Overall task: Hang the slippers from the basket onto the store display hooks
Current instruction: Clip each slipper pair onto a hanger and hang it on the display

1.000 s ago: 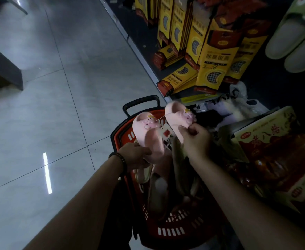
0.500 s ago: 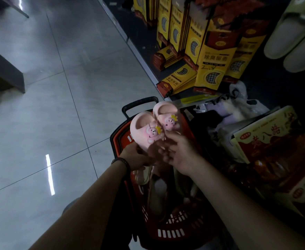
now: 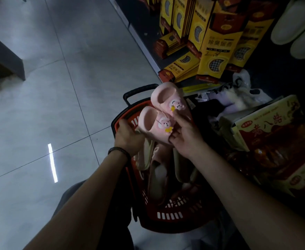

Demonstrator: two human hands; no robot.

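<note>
"Where are the pink slippers (image 3: 153, 121) just now?"

"They're hovering over the far end of the red basket (image 3: 168, 214), bear charms facing up. The left hand (image 3: 128, 137) is curling round the nearer one's left edge."

"And the right hand (image 3: 187, 141)?"

"Its fingers (image 3: 179, 117) are pinching the pair's toe ends. Other slippers (image 3: 157, 174) are lying inside the basket."

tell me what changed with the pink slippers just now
The pink slippers, held apart before, now sit side by side with both bear charms facing the camera. The right hand shifted from one slipper to pinching the fronts of both; the left hand still grips the nearer one. The red basket and its contents stayed put.
</note>
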